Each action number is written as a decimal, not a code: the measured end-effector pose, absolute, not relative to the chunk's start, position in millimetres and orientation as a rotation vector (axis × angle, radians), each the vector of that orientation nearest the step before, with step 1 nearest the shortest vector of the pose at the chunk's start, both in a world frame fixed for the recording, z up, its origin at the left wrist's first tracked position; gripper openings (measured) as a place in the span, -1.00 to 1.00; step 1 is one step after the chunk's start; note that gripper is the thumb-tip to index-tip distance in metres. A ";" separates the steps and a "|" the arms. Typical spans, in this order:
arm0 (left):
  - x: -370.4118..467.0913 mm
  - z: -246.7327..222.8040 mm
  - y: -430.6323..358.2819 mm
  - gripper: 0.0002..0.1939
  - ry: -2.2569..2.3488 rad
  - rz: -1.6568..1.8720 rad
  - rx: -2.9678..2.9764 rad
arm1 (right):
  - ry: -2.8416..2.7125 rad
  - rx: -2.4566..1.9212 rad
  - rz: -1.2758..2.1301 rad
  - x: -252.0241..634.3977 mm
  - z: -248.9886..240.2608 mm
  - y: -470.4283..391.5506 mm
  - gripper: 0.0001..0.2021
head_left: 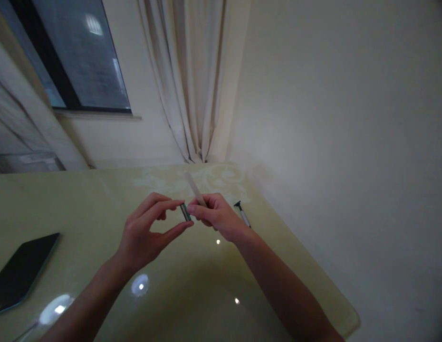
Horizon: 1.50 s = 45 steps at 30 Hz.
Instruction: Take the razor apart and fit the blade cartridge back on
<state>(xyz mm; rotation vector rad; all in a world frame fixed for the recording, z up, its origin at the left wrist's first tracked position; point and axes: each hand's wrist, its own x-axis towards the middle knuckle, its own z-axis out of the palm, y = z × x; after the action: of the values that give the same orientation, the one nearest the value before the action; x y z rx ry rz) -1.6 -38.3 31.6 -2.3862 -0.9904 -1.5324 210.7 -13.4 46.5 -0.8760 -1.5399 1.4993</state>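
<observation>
Between the thumb and fingertips of my left hand [144, 225] is a small striped block [186, 212], dark and silvery with green edges, resembling a razor cartridge. My right hand [217, 213] is closed around a pale flat stick [196, 189], whose free end points up and away to the left. The right thumb and fingers come right up to the block's right side; whether they touch it I cannot tell. A T-shaped razor [243, 214] with a dark head and light handle lies on the table just right of my right hand.
The glossy pale-green table [164, 294] reflects several lights. On its left lies a dark tablet [24, 270]. A wall [335, 142] runs along the table's right edge. Behind the table hang curtains [192, 80] beside a window [81, 52].
</observation>
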 end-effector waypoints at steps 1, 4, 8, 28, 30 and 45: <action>-0.9 30.4 -38.5 -0.65 -0.977 -1.521 -2.361 | -1.539 -0.878 1.502 210.7 46.2 -13.7 -0.59; 1.2 27.0 -39.8 -0.64 -0.947 -1.488 -2.299 | -1.530 -0.879 1.521 210.3 44.8 -14.6 -0.60; 2.7 25.5 -38.7 -0.64 -0.966 -1.532 -2.309 | -1.552 -0.870 1.524 212.6 42.5 -11.9 -0.63; 2.5 11.1 -28.4 -0.93 -1.025 -1.593 -2.352 | -1.589 -0.922 1.614 228.6 27.5 18.3 -0.68; 5.0 12.7 -30.4 -0.92 -1.005 -1.578 -2.276 | -1.550 -0.891 1.616 227.5 26.9 19.1 -0.66; -7.5 10.5 -16.8 -0.65 -1.216 -1.781 -3.079 | -1.658 -0.863 1.725 236.6 22.9 19.5 -0.58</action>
<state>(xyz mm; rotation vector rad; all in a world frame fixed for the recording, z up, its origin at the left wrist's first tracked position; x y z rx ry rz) -7.5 -16.8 10.5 -3.0794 -1.2164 -1.7810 236.6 19.5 22.9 -0.8630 -1.6575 1.7253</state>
